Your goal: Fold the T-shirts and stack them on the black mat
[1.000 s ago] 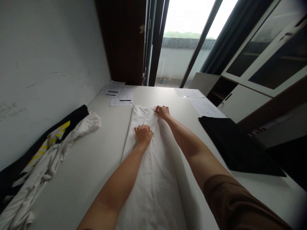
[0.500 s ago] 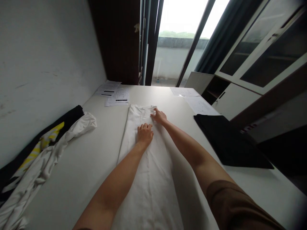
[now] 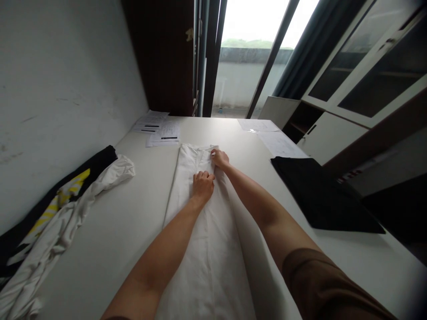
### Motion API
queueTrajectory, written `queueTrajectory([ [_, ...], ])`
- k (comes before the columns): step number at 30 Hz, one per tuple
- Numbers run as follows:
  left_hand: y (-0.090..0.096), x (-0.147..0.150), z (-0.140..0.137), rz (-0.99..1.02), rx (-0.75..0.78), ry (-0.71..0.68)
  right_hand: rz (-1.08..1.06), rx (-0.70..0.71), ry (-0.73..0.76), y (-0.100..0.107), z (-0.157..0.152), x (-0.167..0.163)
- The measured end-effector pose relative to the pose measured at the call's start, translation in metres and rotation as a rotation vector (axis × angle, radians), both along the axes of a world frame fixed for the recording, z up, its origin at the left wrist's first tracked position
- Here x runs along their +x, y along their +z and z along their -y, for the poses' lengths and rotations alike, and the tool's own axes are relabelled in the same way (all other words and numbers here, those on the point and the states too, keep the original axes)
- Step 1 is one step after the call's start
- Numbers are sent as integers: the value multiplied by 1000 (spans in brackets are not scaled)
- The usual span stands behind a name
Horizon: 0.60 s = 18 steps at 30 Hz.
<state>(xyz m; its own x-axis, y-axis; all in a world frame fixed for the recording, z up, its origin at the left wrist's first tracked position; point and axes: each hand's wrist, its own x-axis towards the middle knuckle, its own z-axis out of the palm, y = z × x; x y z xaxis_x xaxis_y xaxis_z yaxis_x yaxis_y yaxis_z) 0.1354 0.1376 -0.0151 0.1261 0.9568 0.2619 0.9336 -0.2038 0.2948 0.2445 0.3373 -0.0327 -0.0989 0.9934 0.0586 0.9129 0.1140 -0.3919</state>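
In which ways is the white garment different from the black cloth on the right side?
The white garment stretches past the picture's bottom edge; the black cloth ends above it. The left hand and right hand touch the white garment; neither touches the black cloth. Both lie on the white table.

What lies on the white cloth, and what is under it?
The left hand rests on the white cloth; the right hand touches its edge. Below is the table; anything between is covered.

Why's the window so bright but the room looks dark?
In the head view, daylight bleaches the upper window, probably making indoors look dim; there too, the white table gleams farther away and shade greys the right side of the white garment.
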Motion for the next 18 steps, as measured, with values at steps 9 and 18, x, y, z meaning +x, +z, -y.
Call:
queueTrajectory([
  [9, 0, -4, -3, 53, -3, -55, -207, 128, 13, -4, -11, -5],
  [18, -5, -4, -4, 83, 13, -1, -59, 213, -23, -7, 5, 6],
])
